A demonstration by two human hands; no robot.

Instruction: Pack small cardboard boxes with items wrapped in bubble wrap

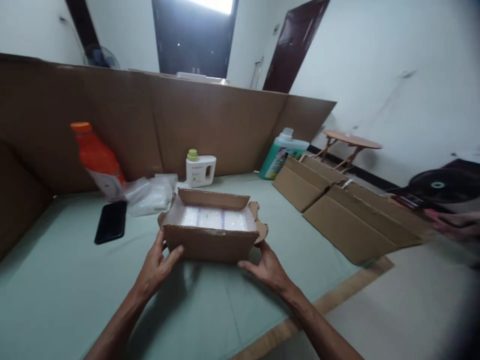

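A small brown cardboard box [212,245] with raised flaps is in the middle of the head view. White packages in bubble wrap [210,218] fill it. My left hand [155,265] grips the box's left end, thumb across the front face and fingers around the side. On the opposite end, my right hand [268,267] is closed, its thumb at the lower front corner and its other fingers partly hidden behind the side. Whether the box rests on the green cloth or is slightly lifted, I cannot tell.
Behind the box are a white bottle [200,171], clear plastic bags [150,195] and an orange bottle [98,162]. A black phone [111,221] lies left. Teal liquid jug [279,156] and cardboard boxes [345,220] stand right. Another person's hand [455,225] shows far right. Cardboard panels [217,120] wall the back.
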